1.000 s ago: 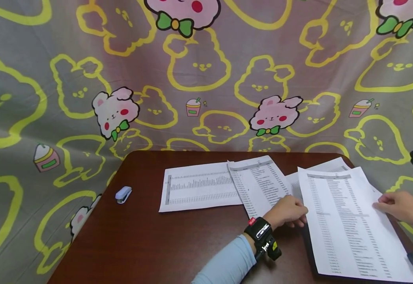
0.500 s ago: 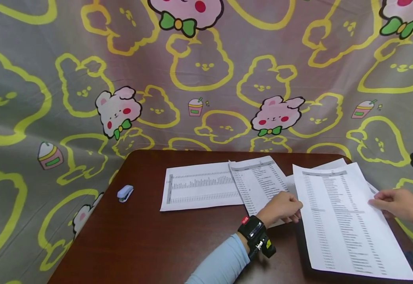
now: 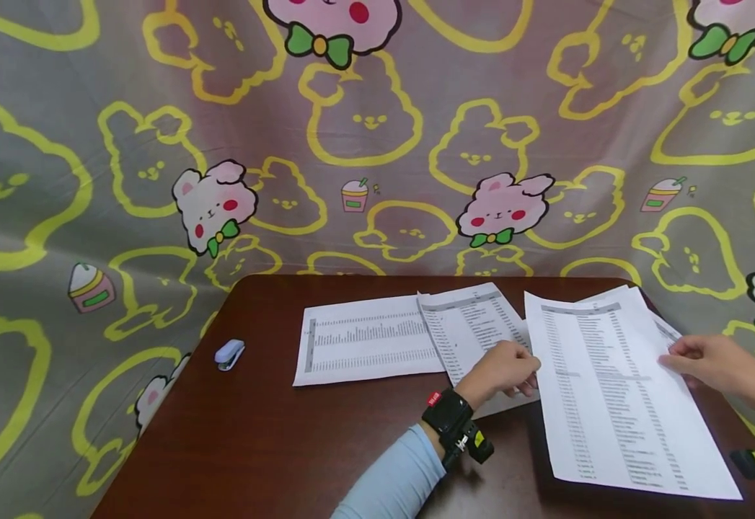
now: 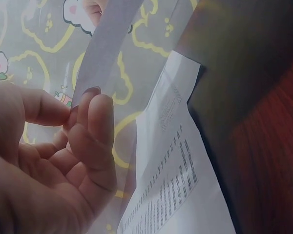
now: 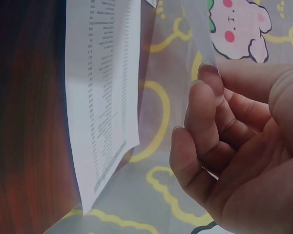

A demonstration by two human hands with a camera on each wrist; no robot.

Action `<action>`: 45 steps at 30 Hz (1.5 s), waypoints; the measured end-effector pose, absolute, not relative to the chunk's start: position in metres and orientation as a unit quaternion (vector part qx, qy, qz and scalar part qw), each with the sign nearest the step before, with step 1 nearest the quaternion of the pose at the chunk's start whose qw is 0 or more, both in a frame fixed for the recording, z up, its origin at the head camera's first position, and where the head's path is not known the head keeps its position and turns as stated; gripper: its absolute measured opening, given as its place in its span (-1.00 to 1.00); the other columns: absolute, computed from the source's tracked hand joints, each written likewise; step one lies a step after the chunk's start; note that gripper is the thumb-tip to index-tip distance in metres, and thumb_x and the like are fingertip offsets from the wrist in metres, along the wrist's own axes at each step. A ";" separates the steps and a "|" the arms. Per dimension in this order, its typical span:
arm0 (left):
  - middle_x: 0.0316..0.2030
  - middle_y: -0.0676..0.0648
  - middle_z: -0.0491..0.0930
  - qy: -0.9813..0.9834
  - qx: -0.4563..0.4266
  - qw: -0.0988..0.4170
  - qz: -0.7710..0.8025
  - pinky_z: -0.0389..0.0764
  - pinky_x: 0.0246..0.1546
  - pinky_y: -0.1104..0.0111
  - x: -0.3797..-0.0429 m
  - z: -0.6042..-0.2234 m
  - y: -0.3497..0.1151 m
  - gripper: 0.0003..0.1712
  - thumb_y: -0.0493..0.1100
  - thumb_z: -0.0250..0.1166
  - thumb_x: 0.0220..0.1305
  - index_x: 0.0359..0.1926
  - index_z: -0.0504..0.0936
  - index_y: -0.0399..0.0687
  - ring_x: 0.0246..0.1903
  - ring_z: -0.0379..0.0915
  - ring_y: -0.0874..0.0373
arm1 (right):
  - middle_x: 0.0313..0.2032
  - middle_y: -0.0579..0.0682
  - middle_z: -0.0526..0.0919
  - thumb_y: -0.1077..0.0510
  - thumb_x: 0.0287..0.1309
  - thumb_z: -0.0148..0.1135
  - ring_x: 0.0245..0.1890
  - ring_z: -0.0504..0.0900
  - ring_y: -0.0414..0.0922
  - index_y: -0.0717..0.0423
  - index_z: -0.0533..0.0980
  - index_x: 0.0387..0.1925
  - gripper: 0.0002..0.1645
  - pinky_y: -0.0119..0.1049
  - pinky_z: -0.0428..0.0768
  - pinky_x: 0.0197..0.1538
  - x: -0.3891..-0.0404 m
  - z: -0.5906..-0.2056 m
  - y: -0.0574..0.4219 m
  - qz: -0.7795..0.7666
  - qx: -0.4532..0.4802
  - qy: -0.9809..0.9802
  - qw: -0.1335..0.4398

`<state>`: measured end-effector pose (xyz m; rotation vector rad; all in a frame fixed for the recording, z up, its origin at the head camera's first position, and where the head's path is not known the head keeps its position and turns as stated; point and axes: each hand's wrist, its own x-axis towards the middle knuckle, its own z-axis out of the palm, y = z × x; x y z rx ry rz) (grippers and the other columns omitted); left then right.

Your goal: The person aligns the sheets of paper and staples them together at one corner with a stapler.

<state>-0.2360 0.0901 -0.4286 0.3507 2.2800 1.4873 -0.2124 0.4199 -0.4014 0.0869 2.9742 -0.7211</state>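
Printed sheet between left hand and right hand, one side edge in each one's pinch.

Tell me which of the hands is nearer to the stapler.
Left. In the head view, the left hand is right of the stapler, pinching the held sheet's left edge; the right hand is farther right, pinching its right edge.

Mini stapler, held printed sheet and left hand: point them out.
Mini stapler [image 3: 228, 352], head view, on its top cover.
Held printed sheet [image 3: 617, 393], head view, mid-page.
Left hand [image 3: 502, 367], head view, back of hand.
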 end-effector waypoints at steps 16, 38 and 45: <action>-0.61 0.00 0.61 0.810 0.139 0.204 0.532 0.38 -0.66 0.42 -0.245 -0.434 0.073 -0.74 -0.17 0.12 0.33 -0.51 0.59 -0.04 -0.60 0.59 0.19 | -0.47 0.01 0.62 0.01 0.23 0.29 -0.50 0.53 -0.11 0.36 0.53 -0.26 -0.59 -0.32 0.43 -0.47 -0.211 -0.404 0.410 -0.264 0.015 0.964 0.040; -0.61 0.00 0.60 0.810 0.158 0.201 0.528 0.38 -0.66 0.41 -0.260 -0.423 0.041 -0.74 -0.19 0.07 0.32 -0.47 0.59 -0.10 -0.60 0.57 0.23 | -0.29 0.07 0.74 -0.18 0.22 0.26 -0.38 0.65 -0.08 0.28 0.53 -0.16 -0.45 -0.18 0.55 -0.25 -0.218 -0.394 0.395 -0.341 -0.008 0.935 0.093; -0.58 -0.02 0.58 0.804 0.159 0.201 0.536 0.31 -0.68 0.44 -0.260 -0.420 0.028 -0.76 -0.21 0.05 0.33 -0.43 0.59 -0.13 -0.61 0.55 0.21 | -0.27 0.08 0.74 -0.10 0.27 0.24 -0.40 0.66 -0.06 0.35 0.48 -0.07 -0.45 -0.24 0.59 -0.27 -0.219 -0.391 0.386 -0.390 -0.026 0.914 0.108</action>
